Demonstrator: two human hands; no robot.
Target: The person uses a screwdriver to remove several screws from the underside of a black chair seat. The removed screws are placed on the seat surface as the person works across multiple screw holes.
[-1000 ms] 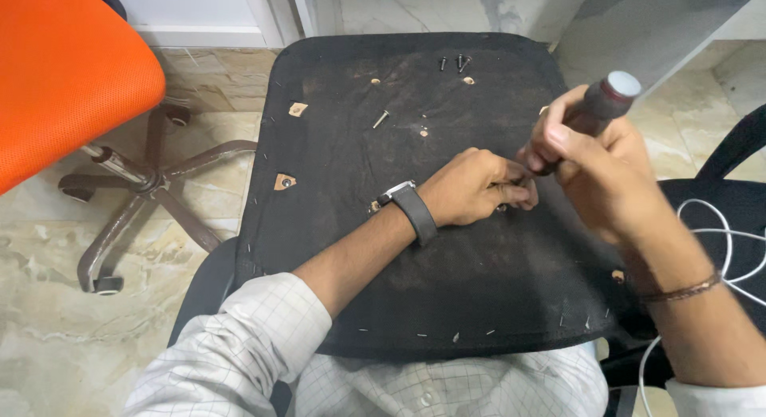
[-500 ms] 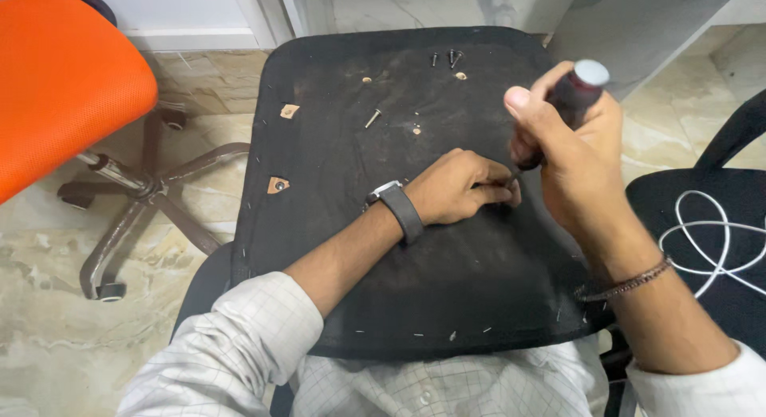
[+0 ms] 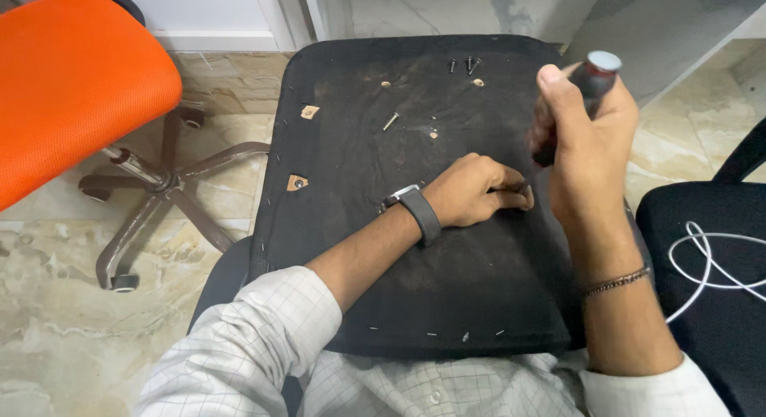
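An upturned black chair seat (image 3: 359,169) lies across my lap, its dusty fabric underside facing up. My left hand (image 3: 475,192), with a dark watch on the wrist, rests on the seat's right half. Its fingertips are pinched around the lower end of a screwdriver; the tip itself is hidden. My right hand (image 3: 589,158) is closed around the screwdriver's dark handle (image 3: 598,70), which has a grey cap and stands nearly upright above the left fingers.
Loose screws (image 3: 461,65) lie near the seat's far edge, and another screw (image 3: 391,121) lies mid-seat. An orange office chair (image 3: 72,90) with its brown wheeled base (image 3: 159,185) stands left. A black chair (image 3: 702,225) carrying a white cable (image 3: 710,257) is right.
My right hand has swung the screwdriver handle from a tilt toward the right to nearly upright. The left hand has stayed pinched at the same spot on the seat.
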